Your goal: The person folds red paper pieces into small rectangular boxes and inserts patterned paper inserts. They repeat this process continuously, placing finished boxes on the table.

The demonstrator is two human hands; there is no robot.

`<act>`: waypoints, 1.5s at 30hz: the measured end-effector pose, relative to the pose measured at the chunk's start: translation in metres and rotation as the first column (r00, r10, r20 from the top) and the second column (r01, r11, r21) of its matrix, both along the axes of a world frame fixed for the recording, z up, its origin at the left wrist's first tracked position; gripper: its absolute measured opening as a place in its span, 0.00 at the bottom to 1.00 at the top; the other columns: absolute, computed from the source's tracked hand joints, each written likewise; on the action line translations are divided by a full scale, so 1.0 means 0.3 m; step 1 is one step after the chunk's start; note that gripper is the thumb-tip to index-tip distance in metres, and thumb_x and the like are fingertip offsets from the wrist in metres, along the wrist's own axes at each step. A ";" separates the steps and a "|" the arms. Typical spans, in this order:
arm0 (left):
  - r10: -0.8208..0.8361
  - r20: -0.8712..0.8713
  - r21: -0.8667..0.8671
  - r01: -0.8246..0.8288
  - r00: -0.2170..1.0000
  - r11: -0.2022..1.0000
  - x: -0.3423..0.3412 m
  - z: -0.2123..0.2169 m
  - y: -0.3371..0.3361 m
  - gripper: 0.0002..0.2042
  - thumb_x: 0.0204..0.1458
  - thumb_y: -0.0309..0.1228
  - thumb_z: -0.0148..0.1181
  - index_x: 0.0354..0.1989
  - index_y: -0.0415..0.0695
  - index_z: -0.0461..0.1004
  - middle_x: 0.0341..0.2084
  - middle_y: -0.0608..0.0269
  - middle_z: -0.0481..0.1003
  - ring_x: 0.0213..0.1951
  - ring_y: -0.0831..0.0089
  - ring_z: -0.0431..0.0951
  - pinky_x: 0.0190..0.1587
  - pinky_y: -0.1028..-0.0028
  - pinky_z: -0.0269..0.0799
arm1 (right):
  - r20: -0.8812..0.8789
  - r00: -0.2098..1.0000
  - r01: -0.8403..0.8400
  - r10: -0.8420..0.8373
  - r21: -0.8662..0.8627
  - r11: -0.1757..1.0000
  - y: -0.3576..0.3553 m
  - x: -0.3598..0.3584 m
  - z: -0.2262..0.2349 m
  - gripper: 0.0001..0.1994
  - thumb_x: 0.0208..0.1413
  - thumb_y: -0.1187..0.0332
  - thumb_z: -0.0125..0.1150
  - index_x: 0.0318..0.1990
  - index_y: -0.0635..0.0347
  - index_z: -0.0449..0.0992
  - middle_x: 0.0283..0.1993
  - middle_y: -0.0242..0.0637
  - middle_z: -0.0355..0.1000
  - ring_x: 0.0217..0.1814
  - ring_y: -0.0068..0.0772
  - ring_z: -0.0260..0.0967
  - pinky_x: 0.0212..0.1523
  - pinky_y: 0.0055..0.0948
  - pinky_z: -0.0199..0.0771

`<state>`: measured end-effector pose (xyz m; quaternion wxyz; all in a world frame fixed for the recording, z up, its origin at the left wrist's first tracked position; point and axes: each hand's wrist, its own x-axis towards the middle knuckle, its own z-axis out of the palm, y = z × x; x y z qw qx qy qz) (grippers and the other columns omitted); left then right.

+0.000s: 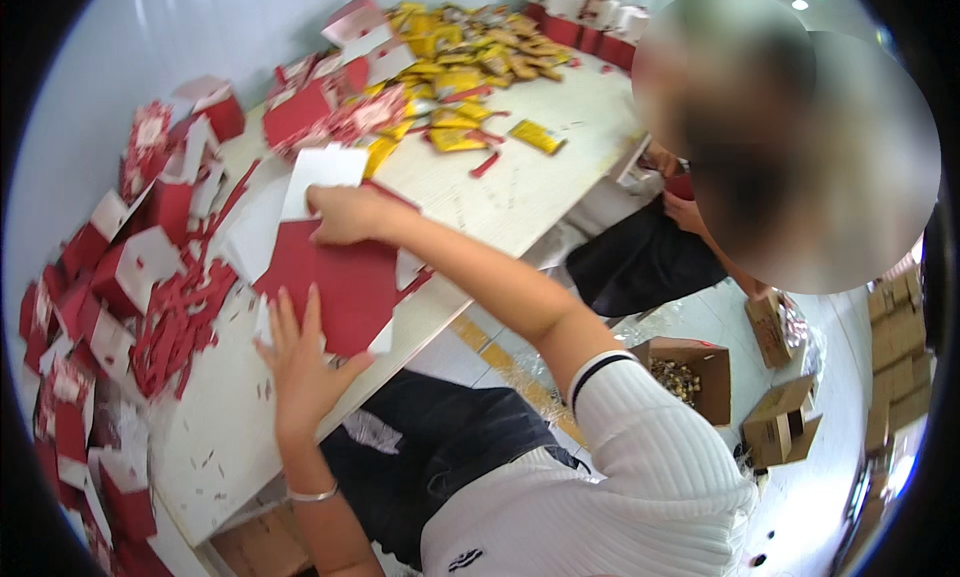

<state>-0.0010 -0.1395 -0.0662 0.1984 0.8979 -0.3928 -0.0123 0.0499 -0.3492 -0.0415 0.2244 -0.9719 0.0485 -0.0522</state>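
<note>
The right hand's [345, 215] fingertips vanish behind the flat red card [335, 282]; the co-worker's hands [680, 202] are half hidden past the worktop [520, 192] edge; contents of the open brown carton [685, 377] are too small to tell.

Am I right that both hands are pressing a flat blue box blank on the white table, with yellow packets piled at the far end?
Not quite: the head view shows the box blank is red, not blue. The left hand and right hand do press it on the white table, with yellow packets at the far end.

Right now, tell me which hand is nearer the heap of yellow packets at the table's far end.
Right. The right hand is on the red card's far edge; the yellow packets lie beyond. The left hand presses the near edge.
</note>
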 end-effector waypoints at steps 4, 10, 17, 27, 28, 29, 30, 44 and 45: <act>0.024 0.132 -0.384 0.029 0.991 0.923 0.055 0.067 0.105 0.45 0.35 0.48 0.63 0.61 0.46 0.47 0.60 0.48 0.47 0.62 0.52 0.44 0.59 0.48 0.35 | 0.183 0.980 -0.099 0.073 0.141 0.985 0.058 -0.167 0.103 0.19 0.42 0.63 0.61 0.42 0.58 0.67 0.38 0.46 0.71 0.42 0.44 0.69 0.41 0.35 0.67; -0.125 -0.269 -0.506 -0.029 0.955 0.862 -0.068 0.184 0.117 0.47 0.36 0.40 0.63 0.63 0.41 0.39 0.60 0.49 0.46 0.62 0.59 0.46 0.62 0.66 0.37 | 0.455 0.837 -0.423 0.305 0.182 0.888 0.276 -0.389 0.244 0.18 0.42 0.73 0.57 0.43 0.59 0.63 0.25 0.46 0.69 0.28 0.50 0.68 0.29 0.40 0.66; -0.306 -0.667 -0.555 -0.179 0.679 0.812 -0.108 0.053 0.329 0.44 0.31 0.30 0.60 0.60 0.36 0.44 0.55 0.51 0.54 0.57 0.66 0.55 0.60 0.72 0.45 | 0.496 0.687 -0.707 0.532 0.286 0.646 0.366 -0.388 0.233 0.17 0.41 0.73 0.57 0.41 0.63 0.64 0.20 0.43 0.68 0.24 0.48 0.67 0.27 0.39 0.65; 0.108 -0.198 -0.848 -0.226 0.974 0.480 -0.322 0.016 0.381 0.19 0.52 0.27 0.42 0.54 0.39 0.55 0.52 0.38 0.56 0.52 0.56 0.63 0.49 0.65 0.66 | 0.552 0.472 -0.631 0.687 -0.333 0.701 0.289 -0.514 0.119 0.25 0.43 0.72 0.53 0.53 0.51 0.60 0.58 0.49 0.54 0.61 0.47 0.50 0.58 0.51 0.50; 0.004 -0.275 -0.875 -0.252 0.962 0.414 -0.318 0.006 0.399 0.19 0.53 0.27 0.41 0.54 0.38 0.54 0.53 0.38 0.55 0.53 0.55 0.62 0.50 0.64 0.66 | 0.568 0.403 -0.653 0.717 -0.371 0.661 0.306 -0.523 0.088 0.24 0.44 0.72 0.52 0.53 0.51 0.61 0.58 0.49 0.54 0.62 0.47 0.50 0.59 0.52 0.48; -0.100 -0.344 -0.894 -0.293 0.934 0.339 -0.314 -0.012 0.424 0.19 0.54 0.27 0.39 0.55 0.37 0.53 0.53 0.38 0.55 0.53 0.54 0.61 0.50 0.63 0.65 | 0.576 0.335 -0.670 0.746 -0.411 0.618 0.328 -0.526 0.055 0.22 0.45 0.73 0.51 0.52 0.50 0.62 0.58 0.49 0.54 0.62 0.48 0.49 0.60 0.54 0.46; -0.168 -0.379 -0.899 -0.320 0.910 0.297 -0.306 -0.013 0.411 0.19 0.54 0.27 0.39 0.55 0.37 0.53 0.54 0.38 0.55 0.54 0.54 0.61 0.50 0.63 0.65 | 0.582 0.276 -0.677 0.765 -0.448 0.585 0.337 -0.534 0.042 0.21 0.46 0.73 0.50 0.51 0.50 0.62 0.58 0.49 0.55 0.62 0.48 0.49 0.60 0.56 0.44; 0.029 -0.433 -0.888 -0.432 0.901 0.160 -0.237 0.045 0.365 0.23 0.54 0.33 0.42 0.56 0.34 0.50 0.56 0.40 0.53 0.55 0.54 0.59 0.52 0.61 0.62 | 0.847 0.446 -0.884 0.289 0.367 0.290 0.579 -0.437 0.075 0.39 0.32 0.55 0.64 0.52 0.64 0.54 0.47 0.48 0.54 0.50 0.49 0.50 0.52 0.42 0.46; 0.007 -0.439 -0.887 -0.435 0.898 0.158 -0.235 0.045 0.354 0.24 0.54 0.33 0.42 0.56 0.34 0.50 0.56 0.40 0.52 0.55 0.54 0.59 0.52 0.61 0.62 | 0.863 0.445 -0.876 0.241 0.363 0.316 0.596 -0.443 0.070 0.42 0.29 0.54 0.66 0.52 0.64 0.53 0.47 0.48 0.54 0.49 0.49 0.51 0.51 0.39 0.48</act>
